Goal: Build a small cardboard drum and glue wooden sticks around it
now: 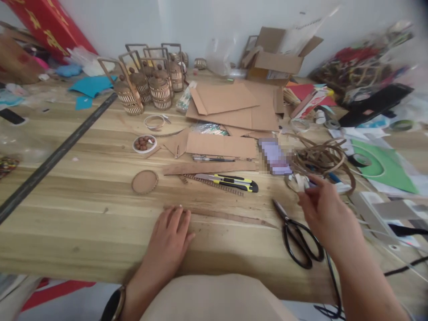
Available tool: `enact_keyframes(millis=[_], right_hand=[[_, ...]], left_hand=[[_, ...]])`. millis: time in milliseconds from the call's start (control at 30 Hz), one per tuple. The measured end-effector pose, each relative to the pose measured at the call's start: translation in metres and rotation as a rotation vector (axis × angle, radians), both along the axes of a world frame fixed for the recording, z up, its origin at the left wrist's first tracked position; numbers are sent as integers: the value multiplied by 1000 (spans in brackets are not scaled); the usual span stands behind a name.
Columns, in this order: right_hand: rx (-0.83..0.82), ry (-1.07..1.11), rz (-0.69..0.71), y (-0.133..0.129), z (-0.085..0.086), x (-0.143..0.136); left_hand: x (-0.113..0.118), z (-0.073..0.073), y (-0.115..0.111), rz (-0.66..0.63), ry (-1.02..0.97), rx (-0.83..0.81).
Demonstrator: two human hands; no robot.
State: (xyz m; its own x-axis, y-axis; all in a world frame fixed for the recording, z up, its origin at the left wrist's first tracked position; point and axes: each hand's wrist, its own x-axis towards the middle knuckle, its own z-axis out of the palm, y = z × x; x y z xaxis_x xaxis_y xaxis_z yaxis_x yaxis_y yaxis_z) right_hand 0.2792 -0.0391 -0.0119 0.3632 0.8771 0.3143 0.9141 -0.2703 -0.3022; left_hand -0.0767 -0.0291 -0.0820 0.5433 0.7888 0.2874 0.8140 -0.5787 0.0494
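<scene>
My left hand (171, 234) lies flat on the wooden table (83, 232), fingertips over the left end of a thin brown cardboard strip (230, 216). On the right, my right hand (329, 209) has its fingers pinched together beside a small whitish item (299, 182). What the fingers hold is hidden. Black-handled scissors (296, 238) lie just left of that hand, tip pointing away. Farther up are a yellow and black utility knife (236, 183) with its blade out, a wider cardboard strip (209, 168) and a round cardboard disc (145, 182).
Several small lidded baskets with tall handles (160, 91) stand at the back left. Cardboard sheets (230, 102) are stacked behind the knife. A bowl of brown beads (145, 143), a phone (274, 155), coiled brown strips (321, 156) and a power strip (384, 214) lie around.
</scene>
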Motion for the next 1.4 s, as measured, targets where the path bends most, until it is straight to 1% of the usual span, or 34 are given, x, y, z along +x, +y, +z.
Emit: enact_keyframes(millis=[100, 167, 300, 367, 467, 533, 600, 667, 733, 900, 967, 1067, 1133, 1233, 1333, 1400], right_hand=[[22, -51, 98, -6, 23, -5], [44, -79, 167, -8, 33, -8], [84, -97, 275, -10, 43, -16], [89, -102, 320, -11, 47, -21], [143, -73, 375, -8, 55, -26], [130, -30, 441, -5, 59, -29], [76, 17, 521, 0, 61, -32], [20, 76, 582, 6, 60, -37], [-36, 147, 610, 11, 58, -44], [-270, 312, 677, 18, 58, -66], [-331, 375, 711, 19, 59, -75], [-428, 480, 735, 21, 60, -87], [-510, 565, 722, 23, 57, -95], [-649, 689, 679, 30, 45, -110], [-781, 765, 661, 40, 26, -128], [-834, 793, 635, 47, 13, -142]], left_hand=[[-1, 5, 5, -7, 7, -25], [-2, 8, 9, -30, 15, -29], [-1, 12, 11, -76, 23, -40], [-1, 13, 9, -88, 24, -49], [1, 13, 3, -112, 28, -68], [1, 12, -1, -126, 41, -73], [2, 10, -4, -132, 55, -65], [1, 7, -6, -134, 57, -53], [0, 4, -8, -130, 48, -46], [-6, -1, -13, -134, 18, -25], [-8, -2, -14, -141, 16, -25], [-8, -4, -15, -150, 22, -37], [-8, -6, -17, -147, 21, -52], [-8, -7, -20, -125, 24, -78], [-10, -7, -23, -114, 51, -103], [-11, -7, -24, -118, 59, -117]])
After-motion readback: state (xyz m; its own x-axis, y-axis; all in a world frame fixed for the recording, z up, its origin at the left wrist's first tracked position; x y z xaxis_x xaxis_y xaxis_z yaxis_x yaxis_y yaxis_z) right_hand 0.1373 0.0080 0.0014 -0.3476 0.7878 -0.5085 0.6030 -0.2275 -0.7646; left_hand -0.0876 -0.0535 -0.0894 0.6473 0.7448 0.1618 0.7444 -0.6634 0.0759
